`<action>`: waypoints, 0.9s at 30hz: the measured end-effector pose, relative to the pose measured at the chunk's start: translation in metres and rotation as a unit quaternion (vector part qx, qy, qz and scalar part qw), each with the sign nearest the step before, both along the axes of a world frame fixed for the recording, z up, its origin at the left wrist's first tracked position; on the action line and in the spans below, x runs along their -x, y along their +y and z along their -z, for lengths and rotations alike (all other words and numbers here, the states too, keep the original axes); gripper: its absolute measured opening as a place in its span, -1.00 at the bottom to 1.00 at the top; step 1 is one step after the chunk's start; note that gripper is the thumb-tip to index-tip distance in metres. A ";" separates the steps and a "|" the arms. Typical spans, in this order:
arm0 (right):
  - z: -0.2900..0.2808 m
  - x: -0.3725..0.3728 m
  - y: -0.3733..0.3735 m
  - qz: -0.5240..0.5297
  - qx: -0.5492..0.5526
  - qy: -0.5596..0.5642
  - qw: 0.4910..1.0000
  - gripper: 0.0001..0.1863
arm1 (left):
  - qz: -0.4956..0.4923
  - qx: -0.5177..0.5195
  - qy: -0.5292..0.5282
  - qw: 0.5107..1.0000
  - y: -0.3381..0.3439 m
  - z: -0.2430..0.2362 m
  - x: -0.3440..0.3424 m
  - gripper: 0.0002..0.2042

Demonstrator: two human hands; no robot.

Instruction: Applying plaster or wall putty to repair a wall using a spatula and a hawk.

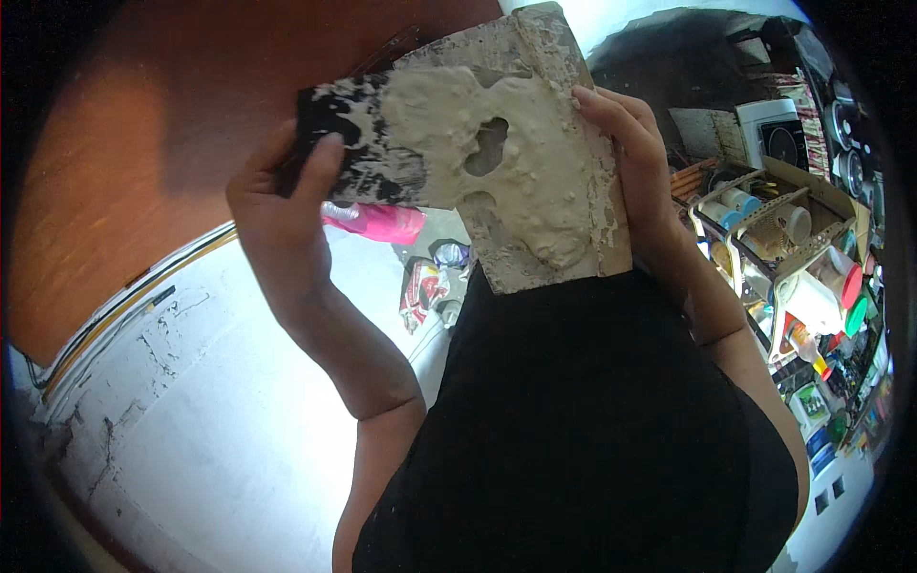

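Left hand (287, 196) is gripping a scraper (368, 167), right hand (638, 143) the board (521, 275); paste (544, 177) is mostly covering it, bare gaps (489, 148) showing mid-board.

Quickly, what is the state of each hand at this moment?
Left hand: closed, holding a black flat piece smeared with beige paste.
Right hand: closed, holding the right edge of a paste-covered board.

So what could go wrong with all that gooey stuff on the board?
The wet-looking beige paste is lumpy and thick, so a clump might slide off if the board tips. It could land on the pink thing that shows below. The right hand has a fingertip by the paste, so it might get messy or slip.
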State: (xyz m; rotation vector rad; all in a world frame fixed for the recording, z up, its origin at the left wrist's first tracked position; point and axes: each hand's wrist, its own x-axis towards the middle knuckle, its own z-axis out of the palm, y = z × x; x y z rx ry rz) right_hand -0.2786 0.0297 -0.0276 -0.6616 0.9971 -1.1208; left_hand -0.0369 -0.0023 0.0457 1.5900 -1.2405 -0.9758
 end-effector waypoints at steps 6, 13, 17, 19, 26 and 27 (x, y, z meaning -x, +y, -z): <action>0.003 -0.003 0.001 -0.006 -0.017 -0.004 1.000 -0.48 | 0.043 0.013 0.039 0.998 -0.002 0.001 -0.005 -0.74; -0.007 -0.010 -0.004 0.027 -0.028 -0.010 0.999 -0.51 | 0.053 -0.007 0.035 0.998 -0.003 0.004 -0.019 -0.78; -0.009 -0.012 -0.004 0.061 -0.028 0.015 0.998 -0.52 | 0.065 0.006 0.095 0.993 -0.003 0.009 -0.030 -0.78; -0.005 -0.009 -0.007 0.012 -0.015 -0.040 0.999 -0.55 | 0.079 -0.038 0.071 0.994 -0.001 0.014 -0.035 -0.78; -0.001 -0.007 -0.008 -0.011 0.007 -0.031 0.999 -0.61 | 0.163 -0.112 0.122 0.973 -0.001 0.023 -0.049 -0.76; -0.003 -0.008 -0.010 -0.026 -0.008 -0.034 0.999 -0.61 | 0.162 -0.130 0.152 0.966 -0.003 0.024 -0.050 -0.78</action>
